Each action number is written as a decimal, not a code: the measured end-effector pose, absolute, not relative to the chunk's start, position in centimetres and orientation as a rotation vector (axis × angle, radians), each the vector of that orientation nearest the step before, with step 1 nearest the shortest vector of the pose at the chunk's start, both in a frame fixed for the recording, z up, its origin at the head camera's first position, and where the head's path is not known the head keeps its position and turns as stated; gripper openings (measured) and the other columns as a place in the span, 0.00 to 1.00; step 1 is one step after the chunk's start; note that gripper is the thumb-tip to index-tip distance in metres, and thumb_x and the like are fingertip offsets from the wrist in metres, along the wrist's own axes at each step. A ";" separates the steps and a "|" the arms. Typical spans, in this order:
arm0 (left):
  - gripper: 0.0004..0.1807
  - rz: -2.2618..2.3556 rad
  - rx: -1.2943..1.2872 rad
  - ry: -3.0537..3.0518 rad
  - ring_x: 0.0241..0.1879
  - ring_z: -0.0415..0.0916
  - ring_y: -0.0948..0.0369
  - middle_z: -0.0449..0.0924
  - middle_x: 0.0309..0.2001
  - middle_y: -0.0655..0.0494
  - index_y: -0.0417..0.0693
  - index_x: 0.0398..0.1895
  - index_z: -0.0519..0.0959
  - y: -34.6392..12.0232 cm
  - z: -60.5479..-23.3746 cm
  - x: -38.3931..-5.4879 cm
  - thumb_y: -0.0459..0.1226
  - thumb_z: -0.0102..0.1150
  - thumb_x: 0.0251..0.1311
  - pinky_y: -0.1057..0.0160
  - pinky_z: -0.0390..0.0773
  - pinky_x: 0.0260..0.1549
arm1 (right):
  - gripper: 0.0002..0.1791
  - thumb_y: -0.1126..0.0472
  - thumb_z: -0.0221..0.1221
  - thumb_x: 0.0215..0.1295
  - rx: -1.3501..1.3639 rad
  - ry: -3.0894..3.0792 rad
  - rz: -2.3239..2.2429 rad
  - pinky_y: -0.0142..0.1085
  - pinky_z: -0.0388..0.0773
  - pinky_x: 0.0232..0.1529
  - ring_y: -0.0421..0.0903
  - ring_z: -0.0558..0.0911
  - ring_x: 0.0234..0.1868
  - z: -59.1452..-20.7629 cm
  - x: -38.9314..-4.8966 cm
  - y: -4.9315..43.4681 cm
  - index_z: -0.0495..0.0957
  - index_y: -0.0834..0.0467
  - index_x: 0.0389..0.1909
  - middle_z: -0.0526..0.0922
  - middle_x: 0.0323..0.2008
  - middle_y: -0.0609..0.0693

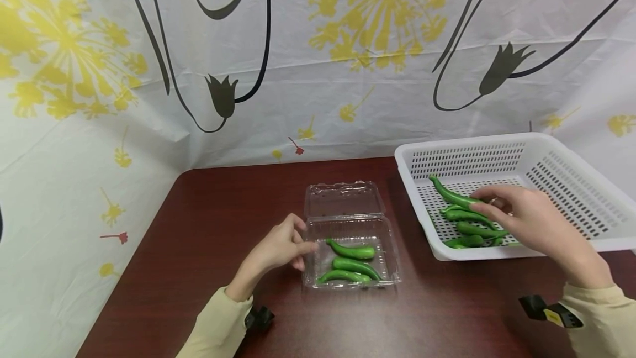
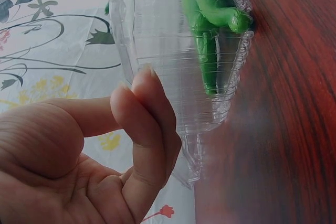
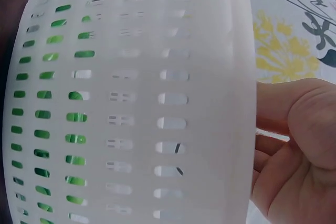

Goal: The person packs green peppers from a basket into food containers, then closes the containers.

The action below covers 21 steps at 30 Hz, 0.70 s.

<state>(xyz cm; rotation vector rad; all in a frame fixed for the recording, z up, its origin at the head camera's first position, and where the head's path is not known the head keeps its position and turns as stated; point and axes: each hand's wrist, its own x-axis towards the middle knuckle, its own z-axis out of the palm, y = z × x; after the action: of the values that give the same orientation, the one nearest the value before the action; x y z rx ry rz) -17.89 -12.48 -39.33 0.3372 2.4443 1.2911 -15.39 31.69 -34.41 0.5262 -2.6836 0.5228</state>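
Pinching a green pepper (image 1: 449, 194), the right hand (image 1: 526, 217) holds it above other peppers (image 1: 469, 216) in the white basket (image 1: 502, 253).
Its far end juts left and could catch the basket's rim, twisting it loose; the flimsy-looking clear container (image 1: 348, 229) could slide if bumped. The head view shows the pinch, which the basket's wall hides from the right wrist view; no view settles whether the left hand (image 1: 280, 245), curled at the container's left rim, grips it.

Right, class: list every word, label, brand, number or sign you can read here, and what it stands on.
None can be read.
Yellow patch on the black right-wrist device: any print is too small.
Clear box, white basket: no lettering visible.
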 end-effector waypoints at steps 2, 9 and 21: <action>0.24 1.291 0.338 2.444 0.16 0.80 0.58 0.80 0.26 0.49 0.34 0.54 0.67 -12.5 -39.3 -17.9 0.37 0.69 0.64 0.57 0.83 0.38 | 0.09 0.61 0.70 0.62 0.539 -2.668 0.524 0.35 0.73 0.27 0.28 0.76 0.28 -34.4 -15.3 31.5 0.86 0.55 0.43 0.82 0.28 0.38; 0.24 1.300 0.331 2.438 0.16 0.80 0.58 0.79 0.26 0.49 0.34 0.54 0.67 -12.5 -39.2 -17.8 0.36 0.69 0.64 0.57 0.83 0.38 | 0.13 0.63 0.73 0.57 0.592 -2.605 0.475 0.32 0.76 0.33 0.30 0.80 0.30 -34.2 -15.1 30.7 0.86 0.52 0.44 0.84 0.29 0.38; 0.24 1.309 0.336 2.433 0.16 0.80 0.58 0.79 0.26 0.49 0.33 0.54 0.67 -12.5 -39.2 -17.8 0.36 0.69 0.64 0.58 0.83 0.36 | 0.17 0.65 0.74 0.53 0.699 -2.484 0.475 0.27 0.76 0.34 0.34 0.83 0.30 -34.4 -15.1 29.5 0.85 0.54 0.45 0.87 0.33 0.42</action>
<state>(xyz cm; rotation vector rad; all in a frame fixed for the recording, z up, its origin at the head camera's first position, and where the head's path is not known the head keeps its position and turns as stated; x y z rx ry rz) -17.77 -12.48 -39.21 0.3362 2.4332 1.3087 -15.10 29.54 -34.38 0.6993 -2.4838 0.4755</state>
